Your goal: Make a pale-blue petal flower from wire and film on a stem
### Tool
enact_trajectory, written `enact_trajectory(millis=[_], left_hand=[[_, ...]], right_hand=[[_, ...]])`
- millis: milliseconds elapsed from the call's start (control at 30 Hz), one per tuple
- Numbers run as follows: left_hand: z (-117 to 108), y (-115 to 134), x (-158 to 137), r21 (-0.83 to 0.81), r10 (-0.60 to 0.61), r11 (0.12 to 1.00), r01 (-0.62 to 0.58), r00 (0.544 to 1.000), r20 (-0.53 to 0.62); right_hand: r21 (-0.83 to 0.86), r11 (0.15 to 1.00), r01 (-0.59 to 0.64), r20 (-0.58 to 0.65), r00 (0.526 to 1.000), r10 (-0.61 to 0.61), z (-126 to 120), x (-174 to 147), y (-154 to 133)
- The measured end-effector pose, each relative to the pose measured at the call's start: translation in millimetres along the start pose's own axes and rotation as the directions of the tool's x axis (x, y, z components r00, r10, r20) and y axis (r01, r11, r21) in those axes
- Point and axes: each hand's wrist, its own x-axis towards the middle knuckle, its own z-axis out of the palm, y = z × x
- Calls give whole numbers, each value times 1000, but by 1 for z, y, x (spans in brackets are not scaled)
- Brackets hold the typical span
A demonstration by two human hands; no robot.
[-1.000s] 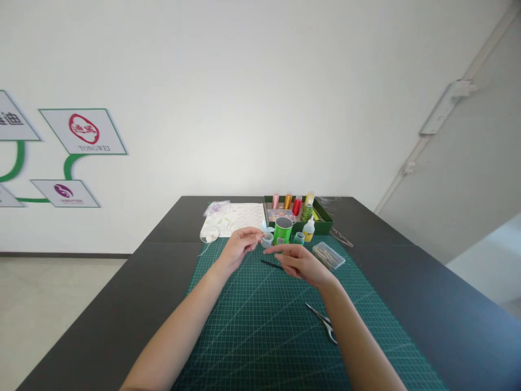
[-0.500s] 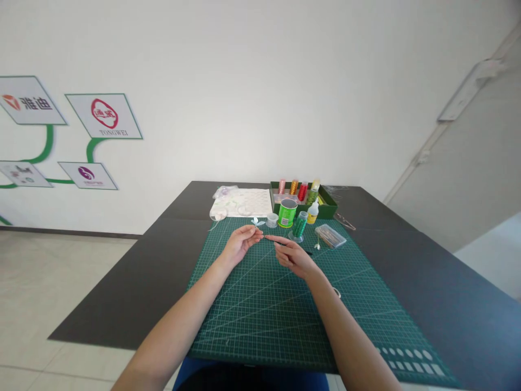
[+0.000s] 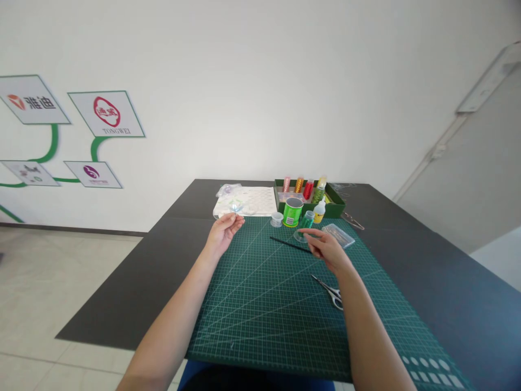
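Observation:
My left hand (image 3: pixel 225 232) is raised over the left back part of the green cutting mat (image 3: pixel 260 304), its thumb and fingertips pinched on a small pale blue-white flower (image 3: pixel 235 207) that stands up from them. My right hand (image 3: pixel 329 251) hovers at the right, index finger stretched leftward and the others loosely bent; I see nothing in it. Its fingertips overlap the foot of a green thread spool (image 3: pixel 307 219), and whether they touch it I cannot tell. A thin black stick (image 3: pixel 288 244) lies left of this hand. Scissors (image 3: pixel 331 293) lie nearer me, partly behind my right forearm.
At the back stand a green can (image 3: pixel 292 213), a small clear tub (image 3: pixel 277 219), a glue bottle (image 3: pixel 319 210) and a green box (image 3: pixel 337 209) with several thread spools. A clear case (image 3: pixel 338 235) and tweezers (image 3: pixel 353 221) lie right. A white sheet (image 3: pixel 260 200) lies back left.
My hands have moved apart: the left went left with the flower, the right went right towards the green spool. The scissors, previously mostly hidden by my right forearm, now show.

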Motion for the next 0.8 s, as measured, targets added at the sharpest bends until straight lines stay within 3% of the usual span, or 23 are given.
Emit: enact_trajectory(millis=[67, 167, 267, 333, 433, 533, 667, 800], left_hand=[[-1, 2, -1, 40, 16, 999, -17, 1000, 15], [5, -2, -8, 113, 13, 993, -23, 996, 91], [14, -11, -16, 201, -12, 979, -24, 985, 174], [20, -17, -22, 239, -22, 971, -29, 978, 207], [27, -24, -28, 271, -36, 962, -29, 972, 232], [31, -27, -31, 293, -54, 956, -23, 967, 251], [33, -29, -34, 324, -64, 946, -27, 961, 269], [32, -30, -34, 340, -59, 940, -35, 964, 260]], right_hand=[[-186, 982, 42, -218, 972, -83, -5, 0, 0], [-515, 850, 113, -449, 809, -379, 1, -4, -5], [-715, 672, 194, -417, 653, -632, 23, -14, -14], [-725, 619, 303, -337, 628, -702, 41, -21, -19], [-621, 617, 483, -204, 661, -722, 68, -27, -19], [-433, 696, 572, -45, 758, -651, 87, -29, -9], [-182, 871, 456, 95, 890, -446, 105, -27, 9], [4, 945, 326, 143, 935, -324, 114, -27, 15]])
